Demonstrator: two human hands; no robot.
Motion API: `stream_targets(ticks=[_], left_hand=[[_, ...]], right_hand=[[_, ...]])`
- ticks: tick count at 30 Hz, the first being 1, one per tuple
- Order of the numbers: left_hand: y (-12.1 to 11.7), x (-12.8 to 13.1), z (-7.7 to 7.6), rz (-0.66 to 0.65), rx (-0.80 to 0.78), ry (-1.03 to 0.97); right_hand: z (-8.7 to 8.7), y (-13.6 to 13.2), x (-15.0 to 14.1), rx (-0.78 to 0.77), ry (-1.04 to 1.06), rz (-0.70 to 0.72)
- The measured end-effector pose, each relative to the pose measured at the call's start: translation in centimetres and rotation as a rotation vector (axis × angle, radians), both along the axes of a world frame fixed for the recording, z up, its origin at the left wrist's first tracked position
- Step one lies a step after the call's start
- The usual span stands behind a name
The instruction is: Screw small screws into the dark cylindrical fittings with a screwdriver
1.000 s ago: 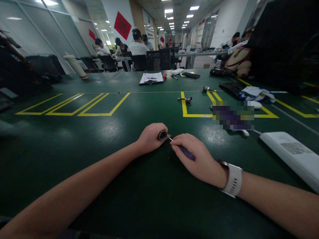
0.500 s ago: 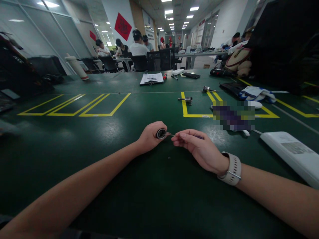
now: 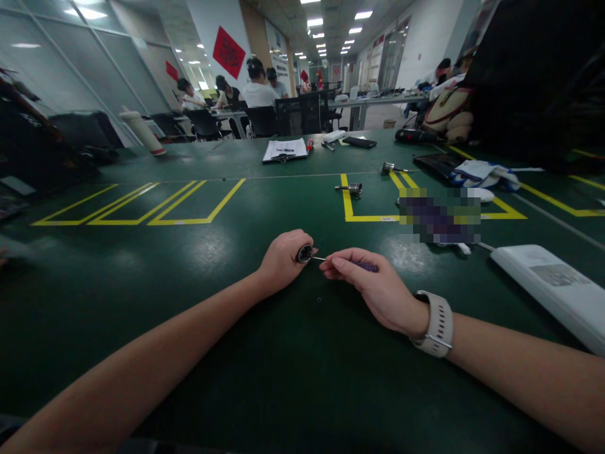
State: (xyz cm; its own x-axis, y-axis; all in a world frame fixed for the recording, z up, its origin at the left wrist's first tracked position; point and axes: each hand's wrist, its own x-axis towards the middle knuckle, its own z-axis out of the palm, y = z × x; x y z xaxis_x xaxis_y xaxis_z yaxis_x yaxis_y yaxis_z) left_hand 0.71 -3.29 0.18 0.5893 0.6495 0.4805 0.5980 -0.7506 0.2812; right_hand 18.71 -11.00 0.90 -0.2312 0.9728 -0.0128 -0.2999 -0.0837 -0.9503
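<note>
My left hand (image 3: pixel 285 260) is wrapped round a dark cylindrical metal part (image 3: pixel 304 253), whose round open end with a bright rim faces me. In my right hand (image 3: pixel 362 274), which wears a pale watch, is a thin screwdriver (image 3: pixel 367 267) with a purple handle. Its slim metal shaft points left, and the tip is at the rim of the cylindrical part; whether it touches I cannot tell. Below the hands, a tiny ring (image 3: pixel 319 300) lies on the green table (image 3: pixel 265 378).
Two metal parts with shafts (image 3: pixel 354 188) (image 3: pixel 388 168) lie near the yellow tape. To the right are a white device (image 3: pixel 543 277), a blurred-out item (image 3: pixel 439 217) and a white-blue cloth (image 3: pixel 486 173). A clipboard (image 3: pixel 285 150) and black phone (image 3: pixel 359 142) lie farther back. People sit beyond.
The screwdriver's tip has drawn back from inside the cylindrical part to its rim, and more of the purple handle shows in my right hand. The whole view has shifted slightly.
</note>
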Motion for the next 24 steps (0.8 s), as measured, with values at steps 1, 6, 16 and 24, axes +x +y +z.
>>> stream_targets(ticks=[1,6,16,24], left_hand=[[0.02,-0.03,0.00,-0.013,-0.009,-0.009],[0.04,-0.12,0.06,-0.093,-0.094,-0.078],[0.02,0.09,0.17,-0.151,-0.134,0.018],[-0.01,0.01,0.13,-0.166,-0.112,0.063]], right_hand=[[0.04,0.12,0.08,-0.032,0.037,0.015],[0.04,0.83,0.53,-0.132,0.203,0.083],[0.63,0.63,0.76,-0.105,0.095,0.004],[0.43,0.69,0.70,-0.093,0.089,-0.025]])
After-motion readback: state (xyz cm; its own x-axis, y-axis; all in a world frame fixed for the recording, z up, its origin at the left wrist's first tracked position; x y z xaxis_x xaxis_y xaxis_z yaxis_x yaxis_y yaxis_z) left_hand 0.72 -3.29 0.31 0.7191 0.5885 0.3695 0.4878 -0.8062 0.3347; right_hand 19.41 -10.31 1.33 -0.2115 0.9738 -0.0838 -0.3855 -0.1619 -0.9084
